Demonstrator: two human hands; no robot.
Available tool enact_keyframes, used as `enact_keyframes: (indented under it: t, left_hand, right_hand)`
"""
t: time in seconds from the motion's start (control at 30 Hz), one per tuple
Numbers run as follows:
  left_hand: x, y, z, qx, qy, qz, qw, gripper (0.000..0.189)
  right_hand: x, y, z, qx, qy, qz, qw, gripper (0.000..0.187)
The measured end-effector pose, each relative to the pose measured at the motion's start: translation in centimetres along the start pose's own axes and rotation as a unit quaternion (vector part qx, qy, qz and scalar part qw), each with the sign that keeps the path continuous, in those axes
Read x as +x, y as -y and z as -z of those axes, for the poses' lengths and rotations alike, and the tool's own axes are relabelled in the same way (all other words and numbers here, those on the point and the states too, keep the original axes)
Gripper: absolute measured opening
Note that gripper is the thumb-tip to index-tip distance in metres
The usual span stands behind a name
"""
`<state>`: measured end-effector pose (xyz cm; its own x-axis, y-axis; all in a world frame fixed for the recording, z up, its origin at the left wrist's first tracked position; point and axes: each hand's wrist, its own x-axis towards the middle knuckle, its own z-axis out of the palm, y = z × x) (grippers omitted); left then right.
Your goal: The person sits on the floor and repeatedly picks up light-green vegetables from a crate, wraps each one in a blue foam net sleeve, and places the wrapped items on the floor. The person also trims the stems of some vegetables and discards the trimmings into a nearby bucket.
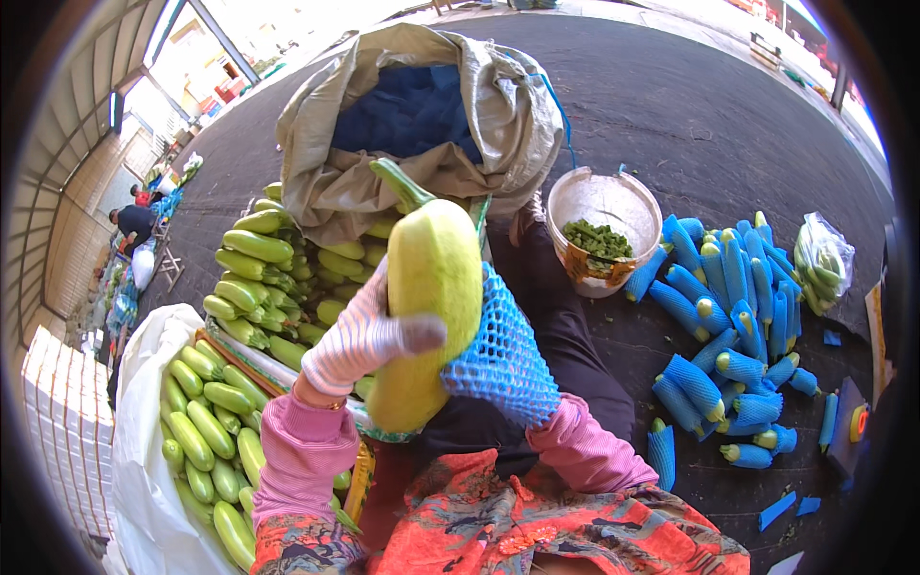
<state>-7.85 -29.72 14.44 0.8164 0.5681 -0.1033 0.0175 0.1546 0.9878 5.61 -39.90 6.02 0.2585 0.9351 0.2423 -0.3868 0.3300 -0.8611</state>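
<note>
A large pale yellow-green zucchini (435, 280) is held up in front of me, its green stem pointing up and away. My left hand (359, 341), in a striped knit glove, grips its left side with the thumb across the front. Around my right hand (507, 359) a blue foam net sleeve (528, 374) is stretched; that hand holds the net against the zucchini's right side. The right fingertips are hidden by the net and the zucchini. Behind it, more green zucchini (255, 248) lie stacked in a lined container.
Beyond stands a woven sack (514, 108) of blue foam nets (402, 108). At right are a white bucket (611, 198) with green trimmings, a pile of net-wrapped zucchini (726, 273) and a plastic bag (823, 262). A white-lined container (147, 402) of zucchini is at left. A person (134, 226) sits far left.
</note>
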Motion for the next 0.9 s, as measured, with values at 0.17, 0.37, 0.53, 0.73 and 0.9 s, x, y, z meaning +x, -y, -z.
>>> enact_keyframes:
  t: [0.17,0.37,0.53,0.73,0.9]
  left_hand:
    - [-2.4,8.9,-0.3,-0.177,-0.151,-0.062,0.971,0.068]
    - [-0.2,5.3,2.2,-0.265,-0.271,-0.129,0.916,0.067]
    - [0.4,6.1,-4.8,-0.168,-0.210,-0.082,0.960,0.057]
    - [-0.7,10.8,-8.7,0.190,-0.096,-0.121,0.970,0.111]
    - [-4.0,7.5,-7.0,0.509,0.160,0.105,0.839,0.087]
  right_hand:
    - [-0.1,-1.2,2.8,-0.061,0.038,0.032,0.997,0.075]
    - [-3.2,0.6,3.1,0.259,0.075,-0.127,0.955,0.071]
    - [-2.7,-1.5,2.2,0.259,0.032,-0.121,0.958,0.076]
    - [-5.0,-2.7,7.0,0.468,-0.049,-0.161,0.868,0.081]
    - [-5.6,-4.8,8.3,0.513,-0.115,-0.210,0.825,0.086]
